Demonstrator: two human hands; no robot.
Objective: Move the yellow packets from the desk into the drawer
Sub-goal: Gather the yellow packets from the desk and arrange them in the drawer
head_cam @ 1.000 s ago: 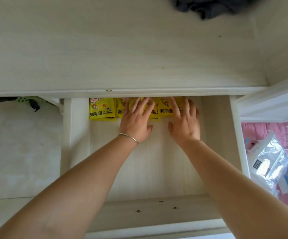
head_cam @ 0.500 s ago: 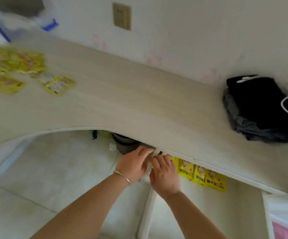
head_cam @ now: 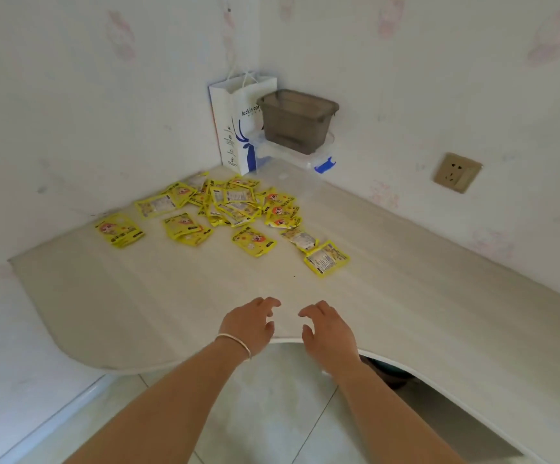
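Since a moment ago both your hands have left the drawer, and now your left hand (head_cam: 250,324) and right hand (head_cam: 330,329) hover empty, fingers loosely curled, over the desk (head_cam: 405,296) edge, well short of the yellow packets (head_cam: 231,212) scattered flat at mixed angles before the paper bag (head_cam: 235,125) and grey bin (head_cam: 297,120).

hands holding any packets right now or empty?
Empty. Left hand and right hand hover over the desk edge, fingers loosely curled; yellow packets lie farther back.
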